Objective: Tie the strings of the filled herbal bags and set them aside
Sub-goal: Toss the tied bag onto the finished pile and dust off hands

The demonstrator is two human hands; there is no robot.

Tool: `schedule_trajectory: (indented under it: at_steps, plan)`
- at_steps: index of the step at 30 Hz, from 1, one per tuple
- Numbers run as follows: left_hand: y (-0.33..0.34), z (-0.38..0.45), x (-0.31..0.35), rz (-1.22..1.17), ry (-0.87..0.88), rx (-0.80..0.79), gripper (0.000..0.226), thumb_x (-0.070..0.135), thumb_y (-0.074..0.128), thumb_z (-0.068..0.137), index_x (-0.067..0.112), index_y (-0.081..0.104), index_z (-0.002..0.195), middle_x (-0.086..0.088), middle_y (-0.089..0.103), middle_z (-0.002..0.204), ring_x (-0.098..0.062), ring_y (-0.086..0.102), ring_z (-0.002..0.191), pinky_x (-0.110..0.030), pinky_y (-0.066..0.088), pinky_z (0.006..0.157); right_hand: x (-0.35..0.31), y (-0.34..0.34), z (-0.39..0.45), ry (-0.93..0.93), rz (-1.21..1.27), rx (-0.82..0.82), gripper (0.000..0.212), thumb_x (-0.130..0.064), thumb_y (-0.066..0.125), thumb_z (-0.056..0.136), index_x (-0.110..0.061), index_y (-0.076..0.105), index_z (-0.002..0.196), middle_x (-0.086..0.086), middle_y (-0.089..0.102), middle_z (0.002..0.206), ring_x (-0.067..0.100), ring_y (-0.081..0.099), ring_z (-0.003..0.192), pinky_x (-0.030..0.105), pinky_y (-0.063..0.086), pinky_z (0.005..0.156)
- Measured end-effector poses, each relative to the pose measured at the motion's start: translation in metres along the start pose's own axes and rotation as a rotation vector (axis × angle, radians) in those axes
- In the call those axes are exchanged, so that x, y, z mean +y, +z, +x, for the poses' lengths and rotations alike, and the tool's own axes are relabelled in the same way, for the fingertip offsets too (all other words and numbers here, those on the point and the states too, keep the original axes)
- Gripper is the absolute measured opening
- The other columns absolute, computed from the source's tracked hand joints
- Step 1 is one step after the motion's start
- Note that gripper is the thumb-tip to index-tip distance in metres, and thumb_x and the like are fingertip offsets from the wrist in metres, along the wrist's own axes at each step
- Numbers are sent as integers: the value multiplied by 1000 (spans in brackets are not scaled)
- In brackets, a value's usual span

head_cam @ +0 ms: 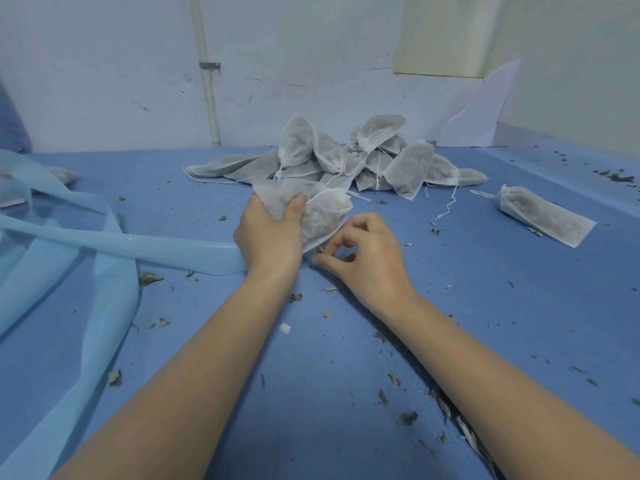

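My left hand (pixel 268 233) grips a white herbal bag (pixel 322 213) filled with dark herbs, holding it just above the blue table (pixel 346 341). My right hand (pixel 363 254) sits right beside the bag's lower corner, fingers curled and thumb meeting fingertips near the bag's edge. Whether it pinches a string there I cannot tell. A thin white string runs from the bag's top toward the right. Behind lies a pile of filled bags (pixel 346 157) with loose strings. One more filled bag (pixel 543 213) lies alone at the right.
A pale blue plastic sheet (pixel 69 244) is crumpled across the table's left side, with another bag (pixel 62 174) partly under it. Dried leaf bits are scattered over the table. A wall and a white pipe (pixel 207 81) close the back. A white paper (pixel 481 109) leans at back right.
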State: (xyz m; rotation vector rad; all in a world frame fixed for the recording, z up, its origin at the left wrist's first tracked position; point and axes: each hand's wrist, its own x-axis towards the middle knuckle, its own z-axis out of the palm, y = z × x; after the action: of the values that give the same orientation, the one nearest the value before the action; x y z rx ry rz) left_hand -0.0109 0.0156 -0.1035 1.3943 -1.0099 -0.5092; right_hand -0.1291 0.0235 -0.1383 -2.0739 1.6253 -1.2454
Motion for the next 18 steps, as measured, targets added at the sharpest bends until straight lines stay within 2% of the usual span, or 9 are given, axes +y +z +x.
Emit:
schedule_trajectory:
  at_steps: [2,4,7,9,13,16,18]
  plan:
    - [0,0,0,14,9,0,28,31,66,86,9,62,103,-2,66,103,-22,58,101,-25,40,83,-2,-1,-2,-50,-27,-70,19,-27,82,73,-14,71,77,-12,42,90,9,46,84,26,43,76]
    - [-1,1,0,17,13,-3,29,32,66,86,9,61,103,-3,66,103,-23,58,101,-25,40,82,-6,-6,-4,-124,-53,-189,18,-29,81,74,-15,71,79,-15,42,84,8,45,80,29,43,76]
    - [-2,2,1,20,15,-10,28,32,67,85,9,61,101,-3,66,101,-23,59,99,-25,39,80,-14,-19,-5,-224,-57,-343,17,-31,81,74,-18,71,77,-11,50,81,5,49,74,25,44,74]
    - [-5,2,3,3,24,-21,24,32,68,84,13,62,98,1,65,96,-21,59,95,-24,38,77,-21,-32,-4,-268,-7,-301,15,-30,82,73,-22,69,73,-7,53,76,3,48,67,14,39,68]
    - [-8,-1,6,-66,79,-95,18,31,73,80,17,62,87,11,63,77,-14,60,83,-25,45,74,-29,-57,5,-241,71,-60,19,-33,78,76,-35,60,70,-14,45,72,-2,44,66,8,34,66]
    - [-9,-5,9,-72,157,-173,18,30,75,78,17,64,83,10,64,75,-11,59,76,-21,46,70,-25,-67,8,-232,26,-10,14,-33,75,79,-31,62,76,-15,41,79,-15,42,73,4,31,70]
    - [-8,-8,10,-76,189,-231,15,27,76,77,18,64,81,7,67,78,-14,61,78,-27,48,73,-20,-69,9,-224,-13,8,12,-33,75,80,-26,65,81,-16,40,83,-14,40,77,6,30,72]
